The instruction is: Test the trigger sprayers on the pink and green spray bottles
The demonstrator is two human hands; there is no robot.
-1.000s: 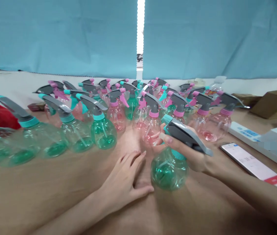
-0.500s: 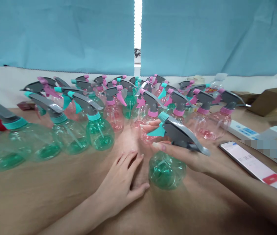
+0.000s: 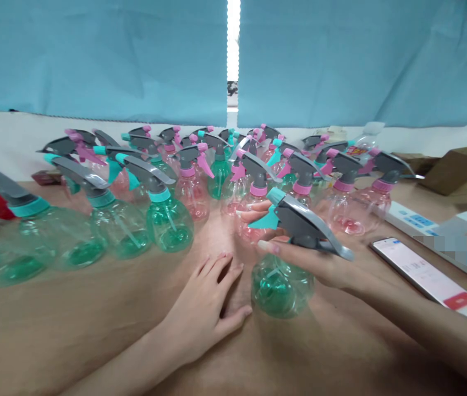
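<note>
A green spray bottle (image 3: 279, 289) with a grey head and a turquoise nozzle and trigger stands upright in front of me. My right hand (image 3: 295, 254) is wrapped round its neck, below the head, with thumb and fingers toward the left. Part of the neck is hidden behind the hand. To the left, my left hand (image 3: 210, 302) lies palm down on the table, fingers stretched out and holding nothing. Beyond it stands another green spray bottle (image 3: 170, 228), apart from the fingers. A pink spray bottle (image 3: 253, 217) is just behind my right fingertips.
Several green and pink spray bottles crowd the back of the wooden table (image 3: 93, 330); some line the left side. A phone (image 3: 423, 275) lies to the right near a white power strip (image 3: 412, 217). Cardboard boxes (image 3: 458, 170) and a clear bottle (image 3: 367, 140) are behind.
</note>
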